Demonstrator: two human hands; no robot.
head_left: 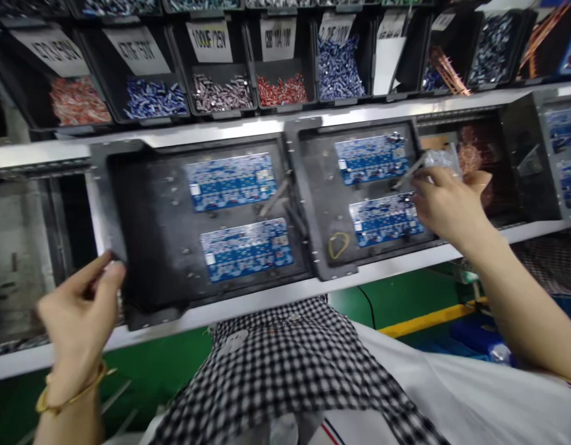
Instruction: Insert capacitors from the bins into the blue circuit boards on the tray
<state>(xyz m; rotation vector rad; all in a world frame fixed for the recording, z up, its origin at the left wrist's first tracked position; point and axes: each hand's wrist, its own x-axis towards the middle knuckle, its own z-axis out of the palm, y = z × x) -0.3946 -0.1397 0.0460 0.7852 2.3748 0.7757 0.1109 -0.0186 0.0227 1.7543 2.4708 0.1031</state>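
My left hand point(84, 309) is closed, thumb and index finger together at the left rim of a black tray point(141, 228). In this tray lie an upper blue circuit board point(232, 182) and a lower blue circuit board point(247, 250), with a grey bar point(275, 198) beside them. My right hand point(450, 204) is over the right side of a second black tray point(320, 216), fingers pinched near another grey bar point(409, 173); what they grip is hidden. Two more blue boards point(371, 159) point(385, 219) and a yellow rubber band point(338, 245) rest in that tray.
Labelled black bins point(220, 114) of small components line the shelf behind. To the right, a dark tray point(526, 154) holds a clear plastic bag point(440, 159) and copper-coloured wire point(469, 159). Beyond it is another tray with blue boards point(568, 133). A metal rail point(248, 303) runs along the front.
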